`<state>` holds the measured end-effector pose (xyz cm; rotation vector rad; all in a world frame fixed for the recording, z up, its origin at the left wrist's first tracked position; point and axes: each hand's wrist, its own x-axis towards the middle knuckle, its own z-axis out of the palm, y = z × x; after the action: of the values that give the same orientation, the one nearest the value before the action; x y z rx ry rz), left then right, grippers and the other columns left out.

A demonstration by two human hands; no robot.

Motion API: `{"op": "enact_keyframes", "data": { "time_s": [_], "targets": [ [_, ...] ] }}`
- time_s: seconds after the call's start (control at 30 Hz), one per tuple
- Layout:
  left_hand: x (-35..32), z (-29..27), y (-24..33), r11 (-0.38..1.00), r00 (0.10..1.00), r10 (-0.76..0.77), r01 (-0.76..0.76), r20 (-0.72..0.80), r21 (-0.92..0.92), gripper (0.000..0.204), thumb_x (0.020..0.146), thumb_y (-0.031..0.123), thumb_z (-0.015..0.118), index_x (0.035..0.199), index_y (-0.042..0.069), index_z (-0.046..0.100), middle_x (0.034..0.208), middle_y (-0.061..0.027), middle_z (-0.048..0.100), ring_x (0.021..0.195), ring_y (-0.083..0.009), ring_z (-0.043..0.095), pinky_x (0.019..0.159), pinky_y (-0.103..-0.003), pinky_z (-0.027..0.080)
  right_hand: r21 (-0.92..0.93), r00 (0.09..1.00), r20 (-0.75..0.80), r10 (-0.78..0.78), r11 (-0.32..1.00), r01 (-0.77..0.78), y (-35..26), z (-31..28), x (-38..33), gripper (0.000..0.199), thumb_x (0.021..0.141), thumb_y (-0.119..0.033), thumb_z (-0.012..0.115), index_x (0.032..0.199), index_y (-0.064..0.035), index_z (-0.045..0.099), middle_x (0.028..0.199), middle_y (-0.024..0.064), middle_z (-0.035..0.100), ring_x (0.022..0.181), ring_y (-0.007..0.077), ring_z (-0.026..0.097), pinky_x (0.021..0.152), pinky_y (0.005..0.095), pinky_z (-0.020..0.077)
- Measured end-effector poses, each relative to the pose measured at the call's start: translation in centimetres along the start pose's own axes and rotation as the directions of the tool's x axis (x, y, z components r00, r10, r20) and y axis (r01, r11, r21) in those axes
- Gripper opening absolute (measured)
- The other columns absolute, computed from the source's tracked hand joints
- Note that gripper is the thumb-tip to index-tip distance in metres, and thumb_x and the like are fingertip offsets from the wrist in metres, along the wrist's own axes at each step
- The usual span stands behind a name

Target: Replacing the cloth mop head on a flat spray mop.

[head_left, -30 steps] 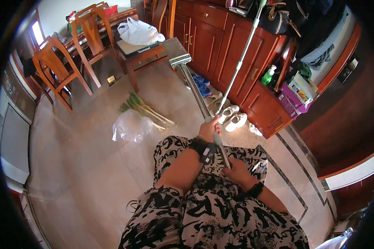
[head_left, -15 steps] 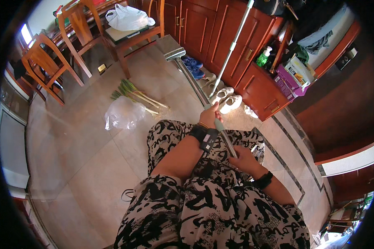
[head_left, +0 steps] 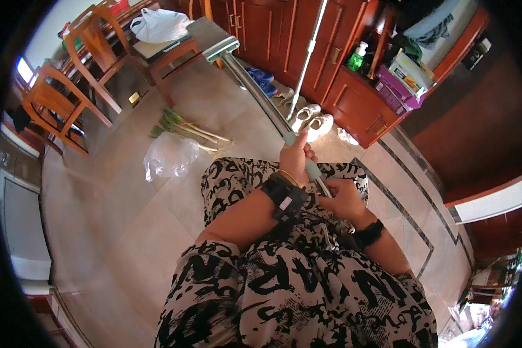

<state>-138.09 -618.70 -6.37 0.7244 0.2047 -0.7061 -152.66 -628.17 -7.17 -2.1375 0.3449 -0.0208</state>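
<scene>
A flat mop [head_left: 255, 90] slants across the view in front of me, its head end up at the far left and its lower end toward my lap. It has a metal pole, pale green grip parts and a grey rectangular head [head_left: 207, 33]. Round the pole by the green sleeve, my left hand [head_left: 296, 159] is closed with the thumb lying along it. My right hand [head_left: 343, 200] closes on the pole's lower end, just below and to the right of the left; some of its fingers are hidden. Both wrists wear dark bands.
Green onions [head_left: 182, 126] and a clear plastic bag [head_left: 171, 155] lie on the tiled floor. White shoes [head_left: 318, 126] and a second pole [head_left: 306, 64] stand by the red-brown cabinet [head_left: 307, 35]. Wooden chairs [head_left: 58, 104] are at the far left, one bearing a white bag [head_left: 159, 26].
The mop's head has moved up and to the left in view. My right hand has come up closer to my left. The whole view has shifted slightly.
</scene>
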Motion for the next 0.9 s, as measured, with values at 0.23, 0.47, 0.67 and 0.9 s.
{"op": "enact_keyframes", "data": {
  "time_s": [0.23,0.47,0.67,0.9],
  "targets": [
    [-1.3,2.0,2.0,0.998,0.987,0.059,-0.061,0.151,0.006,0.032,0.091,0.035,0.059,0.076,0.009,0.047,0.066,-0.0017,0.045,0.06,-0.0158,0.049,0.059,-0.032,0.047,0.212,0.995,0.041,-0.089,0.974,0.079,-5.1,-4.1,-0.8,0.019,0.07,-0.006,0.065,0.087,0.0023,0.063,0.057,0.0008,0.054,0.05,0.0055,0.048,0.044,0.0238,0.0363],
    [1.3,3.2,9.3,0.948,0.915,0.142,-0.016,0.377,-0.317,0.037,0.09,0.043,0.057,0.078,0.01,0.046,0.063,-0.0002,0.044,0.057,-0.014,0.046,0.058,-0.028,0.043,0.095,0.968,0.08,-0.237,0.969,0.23,-5.7,-8.0,-0.2,0.025,0.071,-0.015,0.07,0.087,0.0025,0.063,0.061,0.0034,0.055,0.057,0.0081,0.048,0.051,0.027,0.0389],
    [1.7,3.7,10.9,0.928,0.881,0.291,-0.166,0.374,-0.334,0.033,0.092,0.037,0.058,0.073,0.013,0.044,0.055,0.0052,0.034,0.049,-0.0068,0.036,0.052,-0.024,0.037,0.531,0.964,-0.251,-0.084,0.821,0.21,-4.4,-7.5,1.0,0.039,0.093,-0.035,0.048,0.089,0.0,0.065,0.068,0.0016,0.055,0.065,0.0105,0.047,0.062,0.024,0.0392],
    [0.3,2.9,13.7,0.864,0.79,0.485,-0.366,0.376,-0.344,0.039,0.095,0.028,0.053,0.062,0.014,0.038,0.055,0.0051,0.034,0.048,-0.0069,0.039,0.053,-0.025,0.038,0.966,0.799,-0.12,0.589,-0.118,0.231,-1.0,-4.3,5.2,0.044,0.094,-0.042,0.046,0.082,0.0001,0.055,0.061,0.0038,0.048,0.056,0.0183,0.048,0.054,0.0311,0.0385]
  ]
}}
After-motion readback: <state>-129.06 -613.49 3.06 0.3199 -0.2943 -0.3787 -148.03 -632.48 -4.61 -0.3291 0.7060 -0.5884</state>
